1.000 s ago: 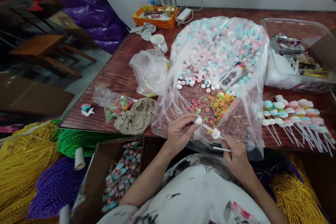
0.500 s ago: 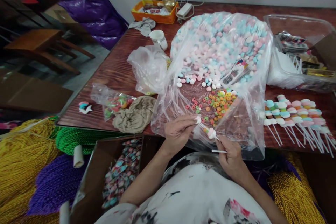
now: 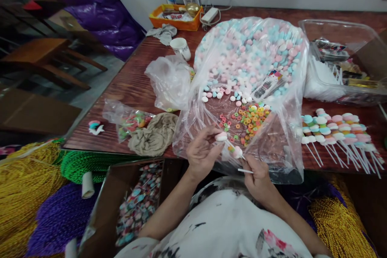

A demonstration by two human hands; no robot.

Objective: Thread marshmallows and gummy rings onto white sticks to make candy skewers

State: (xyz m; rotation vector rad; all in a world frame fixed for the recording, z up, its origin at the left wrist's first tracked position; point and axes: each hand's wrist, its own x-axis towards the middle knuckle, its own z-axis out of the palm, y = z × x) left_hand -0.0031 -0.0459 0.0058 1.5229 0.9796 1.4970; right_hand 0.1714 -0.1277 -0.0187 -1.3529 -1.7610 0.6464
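My left hand (image 3: 202,151) pinches a white candy (image 3: 221,136) at the tip of a thin white stick. My right hand (image 3: 256,177) grips that stick (image 3: 245,170) lower down; a pink candy and a small coloured ring (image 3: 236,151) sit threaded on it. Both hands hover at the near edge of a big clear plastic bag (image 3: 284,145) lying open on the table. Inside it are pink, blue and white round candies (image 3: 250,54) and a heap of small coloured rings (image 3: 249,119).
Finished candy sticks (image 3: 335,135) lie in a row on the right. A clear tub (image 3: 344,32) of white sticks stands behind them. Left of the bag are a crumpled bag (image 3: 171,80), a beige cloth (image 3: 154,137) and a cup (image 3: 180,48). A cardboard box (image 3: 104,209) of candy sticks sits below the table edge.
Both hands drifted a little left and toward me with the stick. The white candy in my left fingers has come closer to the pieces on the stick.
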